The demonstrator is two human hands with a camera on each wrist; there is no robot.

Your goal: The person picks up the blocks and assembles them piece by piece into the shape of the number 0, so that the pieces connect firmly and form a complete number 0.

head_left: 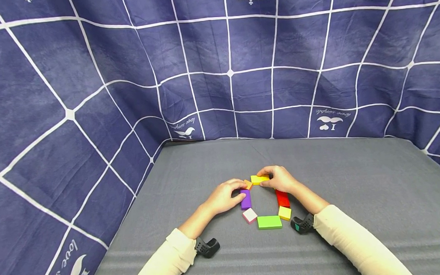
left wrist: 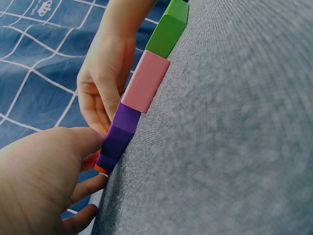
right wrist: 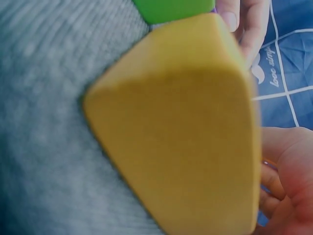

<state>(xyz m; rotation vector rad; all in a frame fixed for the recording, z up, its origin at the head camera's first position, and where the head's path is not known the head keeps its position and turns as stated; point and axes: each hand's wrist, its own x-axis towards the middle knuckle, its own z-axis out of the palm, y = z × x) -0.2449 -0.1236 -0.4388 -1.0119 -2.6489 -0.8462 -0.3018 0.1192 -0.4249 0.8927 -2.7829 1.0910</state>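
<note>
My left hand (head_left: 225, 197) is at the left side of a ring of coloured blocks. Its thumb touches the purple block (head_left: 245, 200), and a fingertip is at the small orange block (head_left: 249, 184). Whether it grips either one is unclear. At the far side my right hand (head_left: 280, 179) pinches a long yellow block (head_left: 259, 179) between thumb and fingers, covering its right end. Below that hand lies a red block (head_left: 283, 199), partly hidden. A yellow cube (right wrist: 181, 132) looms close in the right wrist view. The pink block (left wrist: 145, 81) adjoins the purple one.
A green block (head_left: 269, 222) forms the near side of the ring. All the blocks lie on a grey cloth-covered surface (head_left: 191, 164). Blue curtains (head_left: 209, 92) with white lines stand behind and to the left. Dark straps (head_left: 207, 246) hang at both wrists.
</note>
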